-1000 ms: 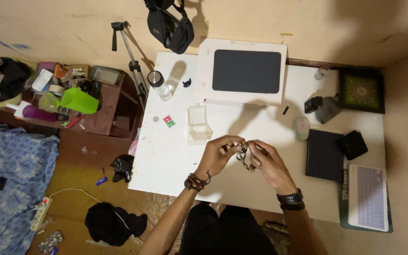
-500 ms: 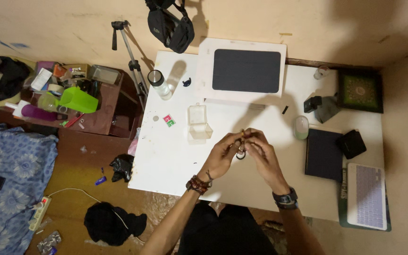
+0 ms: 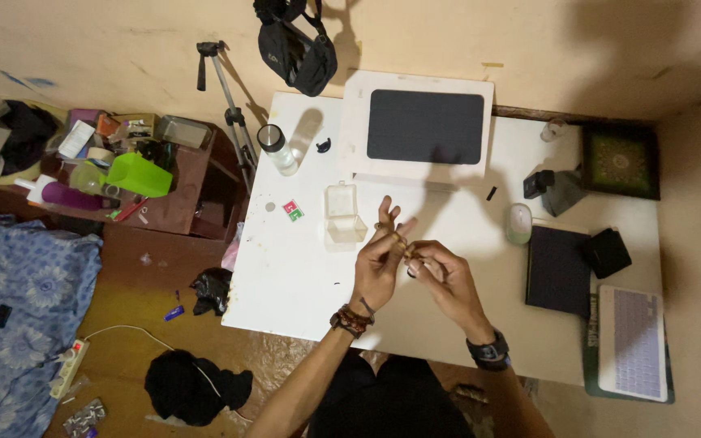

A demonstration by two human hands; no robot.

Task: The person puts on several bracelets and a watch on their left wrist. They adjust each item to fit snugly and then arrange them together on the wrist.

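My left hand (image 3: 381, 261) and right hand (image 3: 441, 278) met over the middle of the white table (image 3: 285, 268), fingertips pinched together on a small object (image 3: 410, 258) held between them. It was too small and too shadowed for me to say what it was; a dark ring-like bit showed just under the right fingers. Both hands were clenched on it at the fingertips, the left with its outer fingers fanned upward toward the far side, the right curled over from the right. The object hung just above the tabletop, not resting on it.

To do this sort of fine fingertip work well, I judged it best to keep both wrists low and steady over the bare patch of table, so anything that slipped would land on white and stay findable.

Just left of the left hand, toward the far side, stood a small clear plastic box (image 3: 343, 215), and further left lay a little red-and-green tag (image 3: 292, 210). At the far edge a clear bottle with a dark cap (image 3: 277, 149) stood near a white tray holding a dark slab (image 3: 424, 126). To the right sat a pale computer mouse (image 3: 518, 223), a dark notebook (image 3: 557, 270) and a light keyboard (image 3: 630, 342) on the near right corner.
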